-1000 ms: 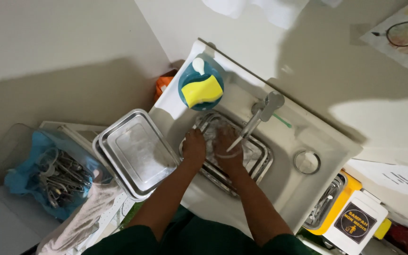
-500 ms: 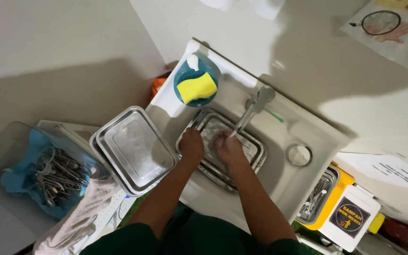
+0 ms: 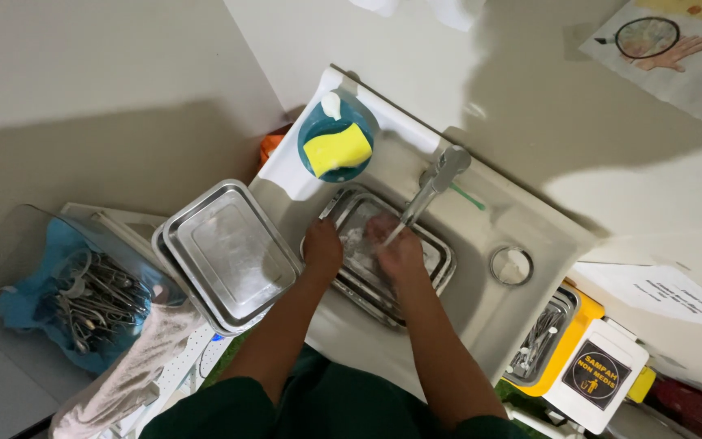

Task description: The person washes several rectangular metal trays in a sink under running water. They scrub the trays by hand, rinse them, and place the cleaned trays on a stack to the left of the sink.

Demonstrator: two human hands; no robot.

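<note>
Left hand (image 3: 322, 248) gripping rim of steel tray (image 3: 432, 248) in sink (image 3: 481, 313) at centre, right hand (image 3: 396, 248) curled inside tray under tap (image 3: 436, 183), yellow sponge (image 3: 336, 149) above, yellow-and-white bin (image 3: 591, 366) with round dark label lower right, white sheet (image 3: 668, 293) right.

View: one head camera, worn by the person at the sink (image 3: 481, 268).
Direction: almost straight down, tilted slightly toward the wall (image 3: 546, 106) behind the tap (image 3: 436, 183).
Distance: arm's reach; forearms rise from the bottom edge.
Centre: the sink.
Shared: no second view.
</note>
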